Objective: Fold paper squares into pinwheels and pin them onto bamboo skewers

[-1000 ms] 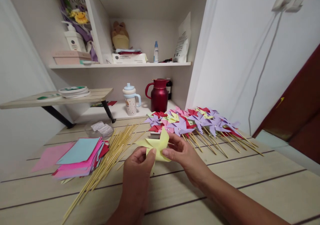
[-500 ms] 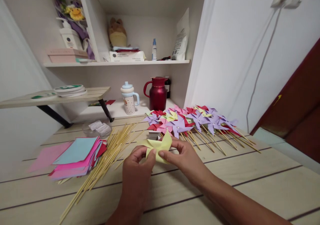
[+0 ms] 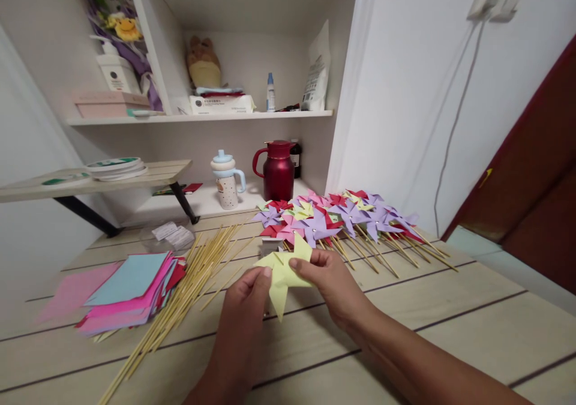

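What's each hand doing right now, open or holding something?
Left hand: closed, fingers pinching the yellow paper pinwheel at its left side.
Right hand: closed, fingers pinching the same pinwheel from the right.

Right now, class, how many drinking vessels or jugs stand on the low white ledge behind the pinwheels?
2: a spotted cup with a blue lid on the left, and a red jug to its right. A dark item behind the jug is partly hidden.

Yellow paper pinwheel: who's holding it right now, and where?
Both hands hold the yellow paper pinwheel above the table: left hand at its left side, right hand pinching its right side near the centre.
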`<move>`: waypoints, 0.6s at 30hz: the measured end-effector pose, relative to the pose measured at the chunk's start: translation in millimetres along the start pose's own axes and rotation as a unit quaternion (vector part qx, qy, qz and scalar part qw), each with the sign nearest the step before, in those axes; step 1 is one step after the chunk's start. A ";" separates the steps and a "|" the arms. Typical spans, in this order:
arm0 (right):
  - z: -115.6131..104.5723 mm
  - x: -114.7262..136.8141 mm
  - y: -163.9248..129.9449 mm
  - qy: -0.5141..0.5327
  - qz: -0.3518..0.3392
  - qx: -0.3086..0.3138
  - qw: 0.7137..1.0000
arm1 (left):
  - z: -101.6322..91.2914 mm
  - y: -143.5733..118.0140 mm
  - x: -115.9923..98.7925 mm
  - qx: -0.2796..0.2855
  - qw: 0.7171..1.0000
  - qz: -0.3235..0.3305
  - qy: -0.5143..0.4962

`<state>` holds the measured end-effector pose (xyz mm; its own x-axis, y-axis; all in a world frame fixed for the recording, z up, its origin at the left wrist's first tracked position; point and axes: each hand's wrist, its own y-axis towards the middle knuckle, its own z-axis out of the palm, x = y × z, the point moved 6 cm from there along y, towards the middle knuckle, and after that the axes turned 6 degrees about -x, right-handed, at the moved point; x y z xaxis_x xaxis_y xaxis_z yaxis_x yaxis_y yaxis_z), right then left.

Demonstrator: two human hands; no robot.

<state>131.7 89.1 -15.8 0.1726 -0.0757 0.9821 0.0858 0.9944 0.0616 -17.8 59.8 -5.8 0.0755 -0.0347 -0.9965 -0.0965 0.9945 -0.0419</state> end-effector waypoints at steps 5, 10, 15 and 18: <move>2.4 4.9 -1.0 0.018 -0.008 0.015 1.000 | 3.6 -0.8 1.2 0.034 0.998 -0.016 -0.045; 3.7 0.6 0.6 0.019 -0.002 0.031 0.999 | 1.2 0.2 -0.5 0.033 0.998 -0.014 -0.046; 2.5 -1.3 3.2 -0.002 -0.011 0.034 0.999 | -0.8 4.0 3.3 0.037 0.999 -0.005 -0.038; 3.2 -0.2 2.6 -0.003 -0.013 0.035 0.999 | 2.0 4.5 4.9 0.057 0.996 -0.014 -0.073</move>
<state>128.8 91.9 -15.3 0.1645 -0.1020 0.9811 0.0220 0.9948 0.0998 -15.9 64.2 -10.7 0.2215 -0.0552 -0.9736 0.0206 0.9984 -0.0519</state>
